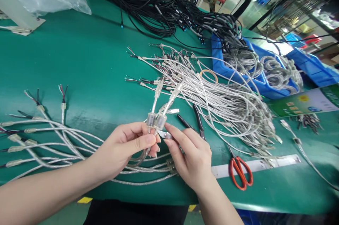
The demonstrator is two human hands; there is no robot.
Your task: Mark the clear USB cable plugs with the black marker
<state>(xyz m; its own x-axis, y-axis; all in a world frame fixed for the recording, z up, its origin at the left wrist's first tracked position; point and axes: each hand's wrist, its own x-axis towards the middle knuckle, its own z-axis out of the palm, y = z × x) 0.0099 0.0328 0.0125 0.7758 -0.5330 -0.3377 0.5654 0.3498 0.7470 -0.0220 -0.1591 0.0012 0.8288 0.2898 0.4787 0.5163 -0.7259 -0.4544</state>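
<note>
Cables (151, 120) sit mid-frame, pinched in your nearly closed left hand (124, 147), seemingly for steadiness; your right hand (191, 154) pinches a metal piece (165, 135).

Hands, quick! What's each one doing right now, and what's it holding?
Left hand: closed, holding clear cables just below their thick blocks.
Right hand: closed, thumb and finger pinching a small metal piece; I can't tell what it is.

Two hands (132, 142) (189, 154), two cable blocks (160, 122) between them, one pair of scissors (240, 172), one ruler (221, 171)
</note>
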